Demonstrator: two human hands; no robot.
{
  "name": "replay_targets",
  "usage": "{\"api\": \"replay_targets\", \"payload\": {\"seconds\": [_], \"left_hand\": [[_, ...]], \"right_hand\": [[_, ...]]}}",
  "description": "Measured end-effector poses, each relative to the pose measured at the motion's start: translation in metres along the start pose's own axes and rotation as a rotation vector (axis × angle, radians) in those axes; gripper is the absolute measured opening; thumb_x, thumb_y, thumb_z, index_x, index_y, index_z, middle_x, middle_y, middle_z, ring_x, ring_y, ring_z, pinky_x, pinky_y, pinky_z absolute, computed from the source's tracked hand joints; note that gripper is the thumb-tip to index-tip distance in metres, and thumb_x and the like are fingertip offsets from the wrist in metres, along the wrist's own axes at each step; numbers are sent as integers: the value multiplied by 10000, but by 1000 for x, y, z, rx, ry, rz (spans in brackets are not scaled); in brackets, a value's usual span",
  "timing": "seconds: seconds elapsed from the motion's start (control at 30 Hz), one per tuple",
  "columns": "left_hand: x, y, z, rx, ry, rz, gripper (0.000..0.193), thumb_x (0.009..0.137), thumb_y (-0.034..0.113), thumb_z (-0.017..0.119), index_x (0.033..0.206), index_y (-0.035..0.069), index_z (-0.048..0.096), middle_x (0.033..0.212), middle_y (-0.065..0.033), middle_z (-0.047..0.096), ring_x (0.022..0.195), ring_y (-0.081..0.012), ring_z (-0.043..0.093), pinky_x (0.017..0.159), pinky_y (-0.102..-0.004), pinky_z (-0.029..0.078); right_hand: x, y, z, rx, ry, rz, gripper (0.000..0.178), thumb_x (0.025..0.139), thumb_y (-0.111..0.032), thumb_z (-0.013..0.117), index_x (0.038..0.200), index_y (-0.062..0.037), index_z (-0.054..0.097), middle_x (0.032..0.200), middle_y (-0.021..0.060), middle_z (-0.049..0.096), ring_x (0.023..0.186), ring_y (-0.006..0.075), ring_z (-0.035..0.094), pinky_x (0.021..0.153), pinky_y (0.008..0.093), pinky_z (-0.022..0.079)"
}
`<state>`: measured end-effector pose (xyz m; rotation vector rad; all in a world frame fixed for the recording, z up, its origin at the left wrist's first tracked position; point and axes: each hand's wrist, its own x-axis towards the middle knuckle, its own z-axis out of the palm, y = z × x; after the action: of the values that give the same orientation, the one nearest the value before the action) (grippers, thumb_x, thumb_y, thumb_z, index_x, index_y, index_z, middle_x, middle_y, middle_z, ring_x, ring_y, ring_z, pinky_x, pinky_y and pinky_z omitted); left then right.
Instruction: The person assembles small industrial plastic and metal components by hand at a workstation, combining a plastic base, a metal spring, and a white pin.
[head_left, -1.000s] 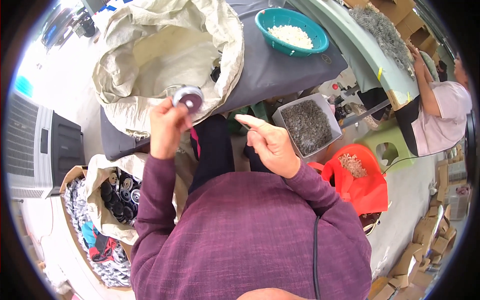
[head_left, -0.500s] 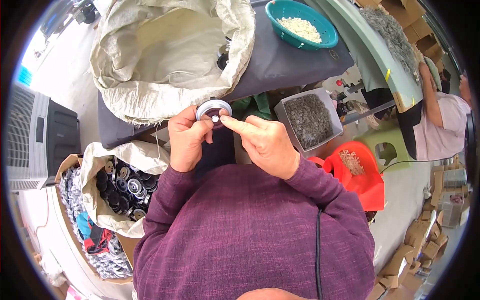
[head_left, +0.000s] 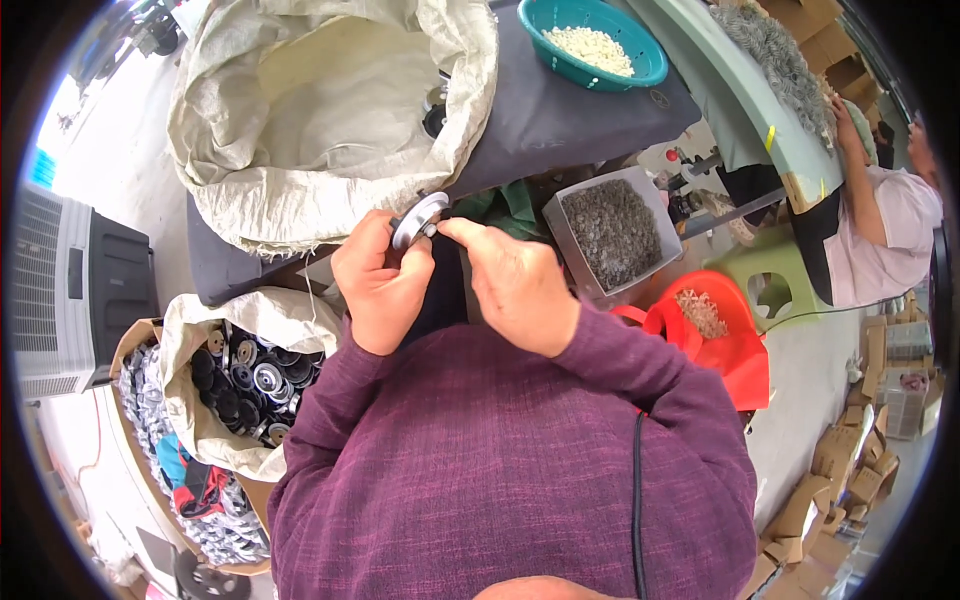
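My left hand (head_left: 382, 285) grips a silver-rimmed wheel (head_left: 418, 217) with dark parts, thumb on the near side. The wheel is tilted, its face turned toward the right. A small white piece (head_left: 430, 230) sits at its hub. My right hand (head_left: 525, 285) has the index finger stretched to the wheel, its tip at or very near the white piece. Its other fingers are curled under, and whatever they hold is hidden. Beyond the hands, a large whitish woven sack (head_left: 300, 215) stands open on the dark-covered table (head_left: 560, 140), a few wheel parts inside.
A teal basket (head_left: 650, 72) of white bits stands on the table. Right are a grey bin (head_left: 555, 225) of small grey pieces, a red container (head_left: 745, 365) and a green stool (head_left: 800, 290). Lower left, another sack (head_left: 185, 400) holds many wheels. A person (head_left: 880, 220) works far right.
My left hand has turned the wheel from facing up to a steep tilt. The right index finger stays at its hub. The whole view has shifted slightly.
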<state>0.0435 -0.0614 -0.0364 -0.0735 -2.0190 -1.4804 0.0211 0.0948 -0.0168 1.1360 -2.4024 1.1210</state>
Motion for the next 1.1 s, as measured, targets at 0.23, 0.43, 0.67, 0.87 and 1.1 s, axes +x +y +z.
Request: {"api": "replay_targets", "payload": {"seconds": [0.23, 0.43, 0.67, 0.87, 1.1], "left_hand": [[-5, -2, 5, -865, -65, -559, 164, 861, 145, 559, 922, -8, 566, 738, -55, 596, 507, -100, 522, 437, -207, 370], [-1, -22, 9, -1135, -129, -762, 180, 882, 195, 542, 963, 35, 548, 816, -44, 596, 495, -118, 477, 431, -224, 341], [-19, -47, -23, -1072, -62, -749, 154, 884, 135, 534, 994, 30, 560, 891, -42, 607, 590, -90, 505, 422, -211, 341], [-33, -57, -23, -1096, -119, -776, 157, 889, 155, 536, 957, 16, 559, 858, -55, 603, 517, -119, 473, 414, -223, 333], [-38, -55, -3, -1286, -265, -863, 185, 878, 178, 561, 972, 18, 561, 857, -67, 596, 531, -139, 451, 478, -251, 353]], "right_hand": [[-2, 27, 21, 102, 141, -136, 551, 691, 79, 547, 1211, -105, 528, 684, 102, 513, 557, 282, 553, 488, 356, 473], [-17, 44, 19, 322, 197, -119, 425, 785, 82, 495, 1184, -56, 544, 608, 50, 488, 471, 155, 475, 456, 274, 397], [-101, 184, 9, 769, 606, 907, 437, 823, 29, 400, 1234, -76, 504, 557, -11, 454, 404, 64, 396, 367, 217, 330], [-189, 299, -8, 431, 650, 1402, 500, 783, 40, 356, 1231, -89, 537, 528, 42, 470, 338, 122, 385, 307, 295, 315], [-153, 280, 1, 646, 665, 1329, 320, 851, -48, 452, 1143, -52, 582, 533, 27, 469, 378, 115, 410, 330, 262, 297]]}}
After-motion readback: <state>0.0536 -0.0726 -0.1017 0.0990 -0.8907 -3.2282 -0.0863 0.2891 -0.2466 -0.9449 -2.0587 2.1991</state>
